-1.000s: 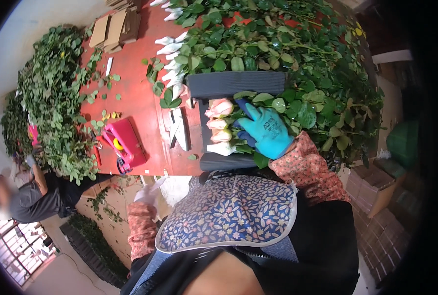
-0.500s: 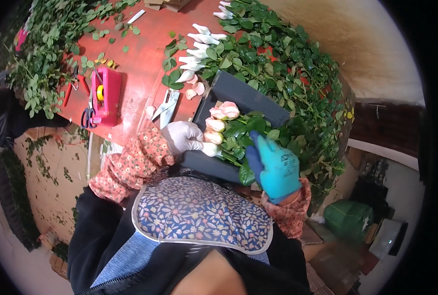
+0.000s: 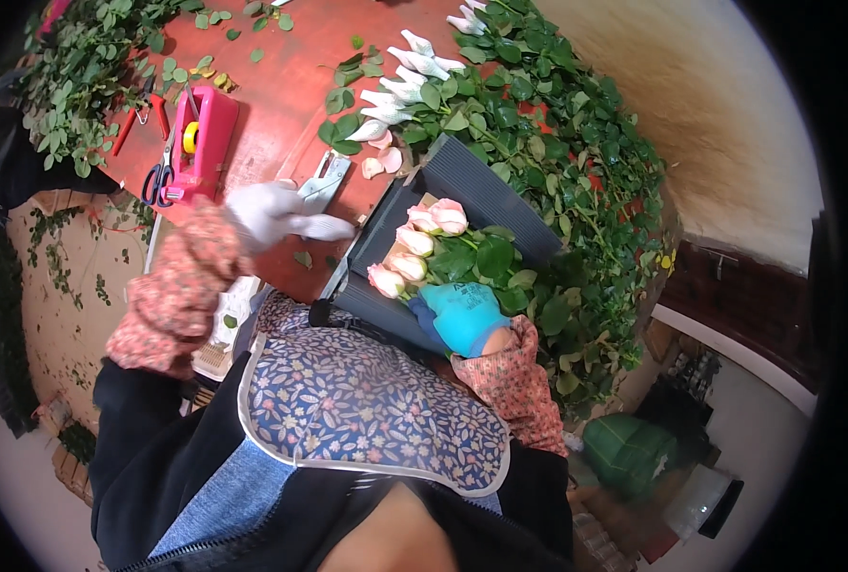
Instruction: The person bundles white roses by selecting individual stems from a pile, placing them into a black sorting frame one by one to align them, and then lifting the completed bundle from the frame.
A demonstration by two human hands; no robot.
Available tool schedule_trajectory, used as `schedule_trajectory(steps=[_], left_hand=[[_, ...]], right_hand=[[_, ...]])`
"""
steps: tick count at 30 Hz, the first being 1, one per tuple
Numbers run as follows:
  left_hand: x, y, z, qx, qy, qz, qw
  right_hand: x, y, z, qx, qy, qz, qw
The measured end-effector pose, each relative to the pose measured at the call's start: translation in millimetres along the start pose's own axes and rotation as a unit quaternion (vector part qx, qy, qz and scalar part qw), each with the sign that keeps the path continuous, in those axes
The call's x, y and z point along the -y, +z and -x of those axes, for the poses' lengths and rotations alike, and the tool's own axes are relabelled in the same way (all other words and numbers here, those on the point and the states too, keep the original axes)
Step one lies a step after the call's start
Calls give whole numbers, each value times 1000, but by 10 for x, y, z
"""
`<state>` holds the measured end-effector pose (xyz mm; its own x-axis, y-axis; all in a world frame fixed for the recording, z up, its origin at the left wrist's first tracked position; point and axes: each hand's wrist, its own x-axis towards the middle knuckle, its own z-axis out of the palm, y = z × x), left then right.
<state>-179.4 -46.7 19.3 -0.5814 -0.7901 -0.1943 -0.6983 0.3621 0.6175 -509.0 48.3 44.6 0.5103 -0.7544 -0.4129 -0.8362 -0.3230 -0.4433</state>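
My left hand (image 3: 267, 214), in a white glove, is beside the box, closed on a white bud net (image 3: 324, 227). Under my right hand (image 3: 464, 316), in a teal and dark-blue glove, are the stems and leaves just below the nearest pink rose (image 3: 386, 280); its fingers are curled, partly hidden. Several bare pale-pink roses (image 3: 414, 240) lie in a row in the dark grey corrugated box (image 3: 486, 195), their leafy stems pointing right. Further back, more roses in white nets (image 3: 386, 110) lie on the red table (image 3: 286, 91).
A metal stapler-like tool (image 3: 324, 183) and loose petals (image 3: 382, 160) lie beyond the box. At left stand a pink tape dispenser (image 3: 207, 143), scissors (image 3: 160, 176) and red-handled pliers (image 3: 127, 129). Leafy stems (image 3: 576, 162) cover the right side; cut foliage (image 3: 90, 86) is heaped far left.
The nearest rose has lost its white net and shows pink. My left hand has moved left, away from the roses, with the net. My right hand has moved nearer and left, toward that rose.
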Motion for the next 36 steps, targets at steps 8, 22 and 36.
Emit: schedule_trajectory(steps=[8, 22, 36], left_hand=[[-614, 30, 16, -31, 138, -7, 990], [-955, 473, -99, 26, 252, -9, 967], [-837, 569, -219, 39, 259, 47, 964]], right_hand=[[-78, -175, -11, 50, -33, -87, 994], [83, -414, 108, -69, -4, -50, 996], [93, -72, -123, -32, 32, 105, 993]])
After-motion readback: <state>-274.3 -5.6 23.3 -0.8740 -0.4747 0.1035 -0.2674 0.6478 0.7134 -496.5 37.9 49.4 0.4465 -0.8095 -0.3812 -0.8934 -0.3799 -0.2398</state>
